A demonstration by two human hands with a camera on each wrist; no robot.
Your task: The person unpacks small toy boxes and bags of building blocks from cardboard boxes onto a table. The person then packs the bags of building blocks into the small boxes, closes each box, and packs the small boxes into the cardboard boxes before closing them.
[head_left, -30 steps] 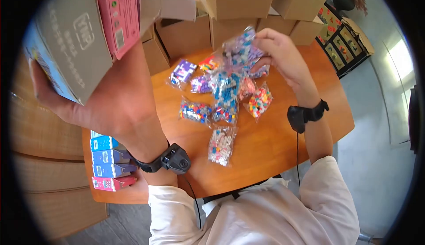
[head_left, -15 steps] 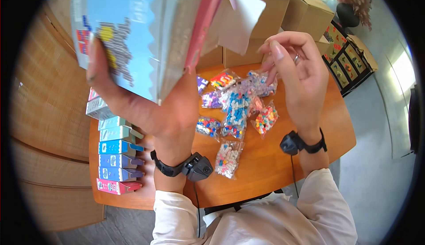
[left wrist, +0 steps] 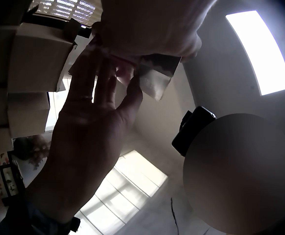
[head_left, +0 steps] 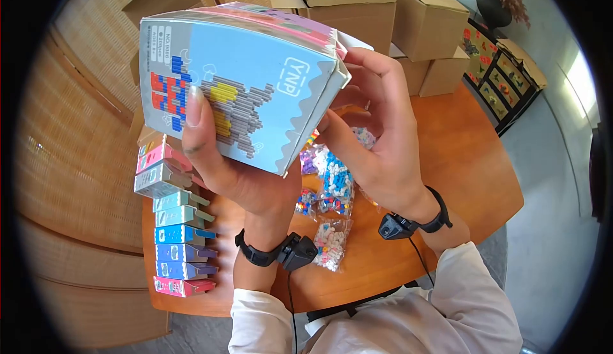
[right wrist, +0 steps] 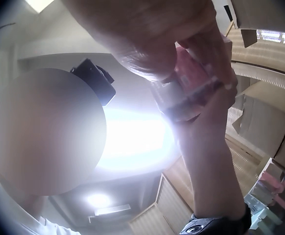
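Cardboard aloft: blue box (head_left: 255, 73) and pink box (head_left: 281, 18) are sharing one left grip (head_left: 246, 184)

Well above the tabletop (head_left: 460, 156), a person is holding the two boxes together as a tilted bundle, the blue one facing the head camera and the pink one showing behind it. The left grip is grasping the bundle, its thumb lying across the printed blue face while its fingers are hiding behind. The right grip (head_left: 383, 127) is reaching to the right-hand ends, near a pale flap (head_left: 354, 41); its fingertips are disappearing behind the card, so one cannot tell whether they are pinching anything.

Slipping looks like the likeliest trouble: one hand is carrying more than one smooth box, and a loosening thumb could let them slide apart. Uneven pulling at the ends could crease or tear the flap. Falling boxes could scatter the clear bags of bricks (head_left: 337, 178) lying below. The bundle is also blocking part of the head view, so a bag could get knocked unseen. Near the tabletop's left edge, a row of small boxes (head_left: 182, 252) is standing close to the left forearm, and a careless elbow could topple it.
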